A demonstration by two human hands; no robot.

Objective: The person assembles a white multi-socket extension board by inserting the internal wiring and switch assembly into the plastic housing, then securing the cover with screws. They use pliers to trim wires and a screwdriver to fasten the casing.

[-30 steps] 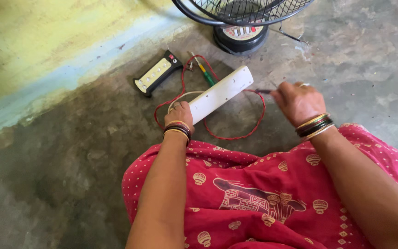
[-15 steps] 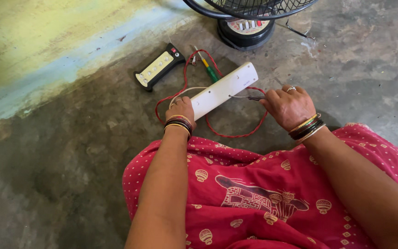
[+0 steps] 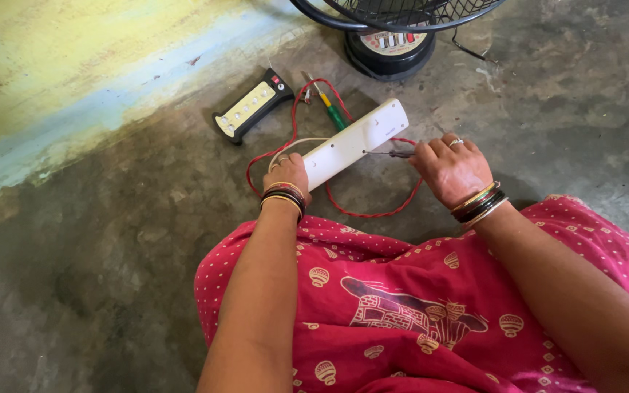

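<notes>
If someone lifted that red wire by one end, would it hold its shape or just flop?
Probably flop: the red wire lies in loose curves on the floor, so it looks limp. It seems thin and light. It loops around the white box under the left hand, so pulling might snag or drag it.

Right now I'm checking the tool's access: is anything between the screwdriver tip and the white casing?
Nothing visible. The right hand holds the screwdriver with its tip already at the white casing, which the left hand steadies at its near end. The red wire loops below, clear of the tip.
</notes>
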